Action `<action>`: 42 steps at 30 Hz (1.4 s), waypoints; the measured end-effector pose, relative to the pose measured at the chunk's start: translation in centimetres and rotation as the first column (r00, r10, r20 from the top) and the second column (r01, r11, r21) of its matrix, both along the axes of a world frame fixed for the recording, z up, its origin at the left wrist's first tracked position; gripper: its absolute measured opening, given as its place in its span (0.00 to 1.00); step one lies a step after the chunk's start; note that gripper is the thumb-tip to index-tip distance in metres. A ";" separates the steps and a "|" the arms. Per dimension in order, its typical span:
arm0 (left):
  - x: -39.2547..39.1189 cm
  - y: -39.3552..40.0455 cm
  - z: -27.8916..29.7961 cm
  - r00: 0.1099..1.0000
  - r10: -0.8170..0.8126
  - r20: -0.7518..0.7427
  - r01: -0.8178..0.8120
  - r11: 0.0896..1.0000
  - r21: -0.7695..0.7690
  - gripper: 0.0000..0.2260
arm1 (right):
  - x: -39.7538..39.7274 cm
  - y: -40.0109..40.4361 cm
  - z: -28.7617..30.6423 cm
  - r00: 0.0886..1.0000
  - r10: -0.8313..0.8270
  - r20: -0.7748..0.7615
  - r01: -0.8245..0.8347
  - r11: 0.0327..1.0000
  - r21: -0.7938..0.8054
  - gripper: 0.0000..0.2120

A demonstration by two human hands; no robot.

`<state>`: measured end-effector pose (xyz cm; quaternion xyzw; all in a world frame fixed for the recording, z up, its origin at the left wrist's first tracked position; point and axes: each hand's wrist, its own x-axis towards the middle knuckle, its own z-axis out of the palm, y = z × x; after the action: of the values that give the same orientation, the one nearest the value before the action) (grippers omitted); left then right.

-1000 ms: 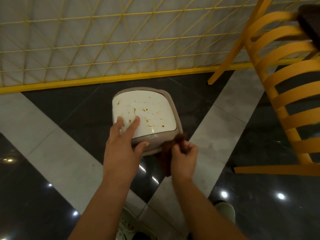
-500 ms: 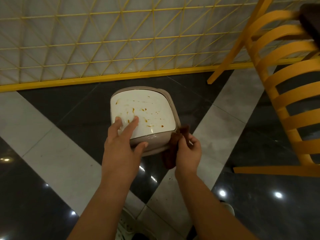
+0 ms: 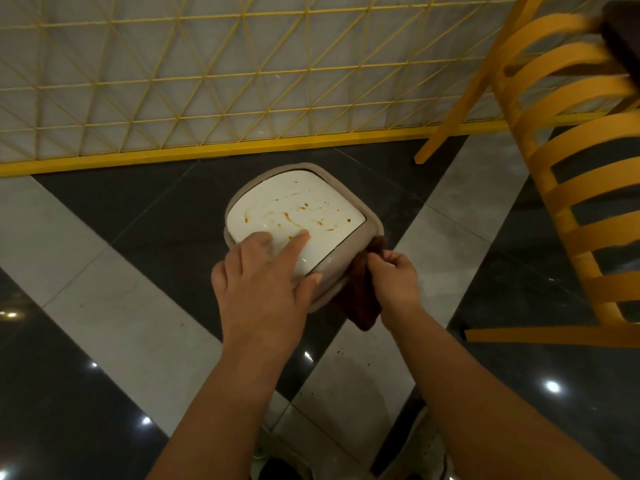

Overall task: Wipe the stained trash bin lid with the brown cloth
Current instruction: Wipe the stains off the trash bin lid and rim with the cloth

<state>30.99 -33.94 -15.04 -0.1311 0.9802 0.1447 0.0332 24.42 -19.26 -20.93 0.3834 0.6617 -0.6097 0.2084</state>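
A small beige trash bin stands on the floor, and its white lid point(image 3: 304, 206) carries several orange-brown stains. My left hand point(image 3: 266, 275) lies over the bin's near corner, fingers straight on the lid and thumb on the bin's front side. The brown cloth point(image 3: 363, 292) hangs against the bin's right side. My right hand point(image 3: 394, 275) pinches the cloth's upper edge beside the bin.
A yellow slatted chair point(image 3: 568, 174) stands close on the right, with a leg point(image 3: 446, 133) reaching the floor behind the bin. A yellow wire-grid fence point(image 3: 207, 81) with a yellow base bar runs along the back. The floor is glossy black and grey tile.
The bin has turned a little, so its corner now points toward me. My left hand slid further over the lid. My right hand rose slightly with the cloth beside the bin.
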 end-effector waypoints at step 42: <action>-0.9 0.3 -0.6 0.999 0.031 0.038 -0.037 0.986 0.161 0.26 | -1.9 1.5 -1.1 0.852 -0.522 -0.048 0.522 0.853 -0.016 0.22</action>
<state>30.09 -33.61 -15.66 -0.1472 0.9621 0.2219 0.0587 22.54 -17.81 -22.05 0.5325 0.5374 -0.6537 0.0189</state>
